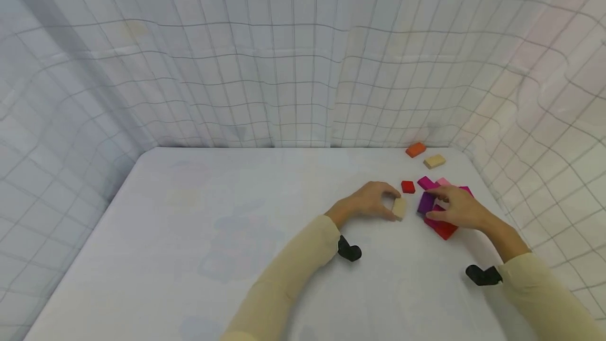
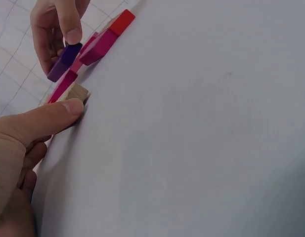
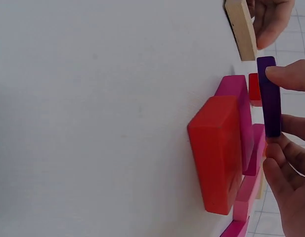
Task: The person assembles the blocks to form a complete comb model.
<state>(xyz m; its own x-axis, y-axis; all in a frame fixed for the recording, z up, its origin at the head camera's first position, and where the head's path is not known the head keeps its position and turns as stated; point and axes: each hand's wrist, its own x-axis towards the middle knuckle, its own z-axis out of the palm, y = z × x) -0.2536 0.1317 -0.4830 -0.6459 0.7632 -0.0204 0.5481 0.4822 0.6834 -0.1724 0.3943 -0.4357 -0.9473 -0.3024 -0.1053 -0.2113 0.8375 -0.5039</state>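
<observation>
White tabletop [image 1: 189,257], pale grid-lined curtains [image 1: 293,57] on three sides, soft light

Block cluster [image 1: 445,230] on table [image 1: 189,236], right side; two blocks [image 1: 434,161] behind it; curtain [image 1: 236,67] behind table.

There's the slim purple block [image 3: 270,108], pinched and held; to its left, apart, the pale wooden block [image 1: 399,209], gripped too!

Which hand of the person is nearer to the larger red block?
Right. The right hand, holding the purple block, is close by the larger red block; the left hand, holding a pale block, is farther off, leftward.
</observation>
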